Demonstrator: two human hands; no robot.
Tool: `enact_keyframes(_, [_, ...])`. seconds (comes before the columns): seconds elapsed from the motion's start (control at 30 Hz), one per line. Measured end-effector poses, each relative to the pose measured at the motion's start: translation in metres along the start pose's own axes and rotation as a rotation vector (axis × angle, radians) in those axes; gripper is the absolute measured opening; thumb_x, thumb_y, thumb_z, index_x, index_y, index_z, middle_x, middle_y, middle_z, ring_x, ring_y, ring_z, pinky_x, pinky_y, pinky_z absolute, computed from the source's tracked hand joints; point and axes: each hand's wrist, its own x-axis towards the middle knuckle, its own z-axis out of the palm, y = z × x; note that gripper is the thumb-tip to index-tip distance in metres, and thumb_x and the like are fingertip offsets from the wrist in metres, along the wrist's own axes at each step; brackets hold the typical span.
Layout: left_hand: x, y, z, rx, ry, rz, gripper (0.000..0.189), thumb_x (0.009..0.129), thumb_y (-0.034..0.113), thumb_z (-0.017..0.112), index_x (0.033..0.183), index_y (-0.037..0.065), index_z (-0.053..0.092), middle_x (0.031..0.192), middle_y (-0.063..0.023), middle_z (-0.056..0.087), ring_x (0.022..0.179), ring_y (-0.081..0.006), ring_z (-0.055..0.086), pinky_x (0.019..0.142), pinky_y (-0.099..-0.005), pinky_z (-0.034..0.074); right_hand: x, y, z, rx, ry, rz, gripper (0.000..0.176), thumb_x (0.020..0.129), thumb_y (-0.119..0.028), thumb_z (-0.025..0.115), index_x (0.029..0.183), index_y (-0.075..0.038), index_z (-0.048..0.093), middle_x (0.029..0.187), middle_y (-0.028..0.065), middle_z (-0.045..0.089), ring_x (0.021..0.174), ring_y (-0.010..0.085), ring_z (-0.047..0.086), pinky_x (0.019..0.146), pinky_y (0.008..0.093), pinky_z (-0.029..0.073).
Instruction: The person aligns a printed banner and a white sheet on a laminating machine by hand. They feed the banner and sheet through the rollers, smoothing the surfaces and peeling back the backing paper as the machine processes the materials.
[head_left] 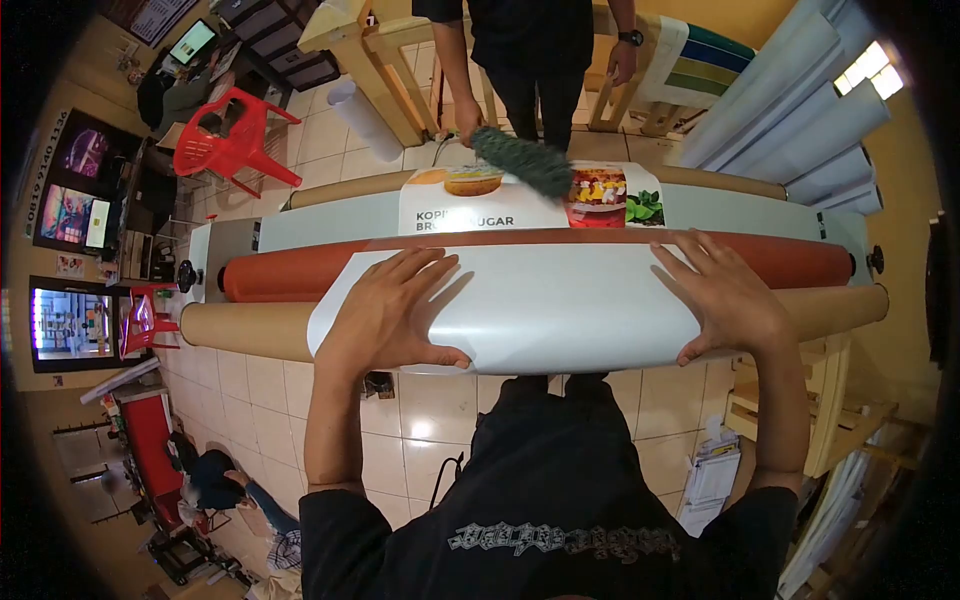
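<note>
A glossy white sheet curves over the near side of a laminating machine with an orange-red roller. My left hand rests on the sheet's left part, fingers spread forward, thumb pointing inward. On the right part lies my right hand, likewise with fingers apart and its thumb near the sheet's lower edge. Beyond the roller, a printed sheet with food pictures lies on the grey machine bed. Over it, a person opposite holds a dark green fluffy duster in one hand.
Brown cardboard-coloured rolls run along the near side and far side of the machine. Red plastic chairs stand at the left. Large white rolls lean at the right. Wooden shelving stands at the lower right. Another person sits at the lower left.
</note>
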Motion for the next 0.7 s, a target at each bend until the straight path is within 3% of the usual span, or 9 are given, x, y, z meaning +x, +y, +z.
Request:
enact_keyframes(0.2, [-0.003, -0.007, 0.010, -0.022, -0.013, -0.036, 0.119, 0.047, 0.074, 0.081, 0.136, 0.002, 0.053, 0.139, -0.0205, 0.052, 0.131, -0.0371, 0.048, 0.110, -0.0464, 0.038, 0.011, 0.007, 0.006, -0.035, -0.078, -0.019, 0.149, 0.031, -0.049, 0.094, 0.154, -0.011, 0.021, 0.156, 0.0190, 0.028, 0.144, 0.0418, 0.025, 0.119, 0.0533, 0.023])
enact_keyframes(0.3, [-0.003, -0.005, 0.011, -0.011, -0.025, -0.029, 0.120, 0.046, 0.076, 0.080, 0.137, 0.002, 0.052, 0.140, -0.0208, 0.051, 0.132, -0.0374, 0.046, 0.111, -0.0468, 0.037, 0.013, 0.010, 0.012, -0.027, -0.089, -0.045, 0.152, 0.030, -0.049, 0.094, 0.156, -0.012, 0.017, 0.157, 0.0211, 0.025, 0.145, 0.0425, 0.023, 0.120, 0.0555, 0.021])
enact_keyframes(0.53, [-0.009, -0.003, 0.018, 0.044, -0.041, 0.007, 0.116, 0.050, 0.072, 0.081, 0.140, 0.006, 0.050, 0.141, -0.0197, 0.050, 0.134, -0.0370, 0.044, 0.111, -0.0468, 0.037, 0.007, 0.006, 0.027, -0.015, -0.126, -0.022, 0.149, 0.035, -0.047, 0.094, 0.156, -0.013, 0.015, 0.159, 0.0228, 0.019, 0.147, 0.0426, 0.019, 0.120, 0.0542, 0.022])
enact_keyframes(0.7, [-0.016, 0.004, 0.019, 0.034, -0.018, -0.045, 0.113, 0.051, 0.067, 0.082, 0.140, 0.006, 0.049, 0.141, -0.0195, 0.050, 0.133, -0.0374, 0.045, 0.110, -0.0467, 0.038, 0.003, 0.007, 0.036, 0.164, -0.117, -0.029, 0.136, 0.040, -0.046, 0.092, 0.154, -0.012, 0.025, 0.157, 0.0216, 0.026, 0.145, 0.0394, 0.027, 0.120, 0.0486, 0.023])
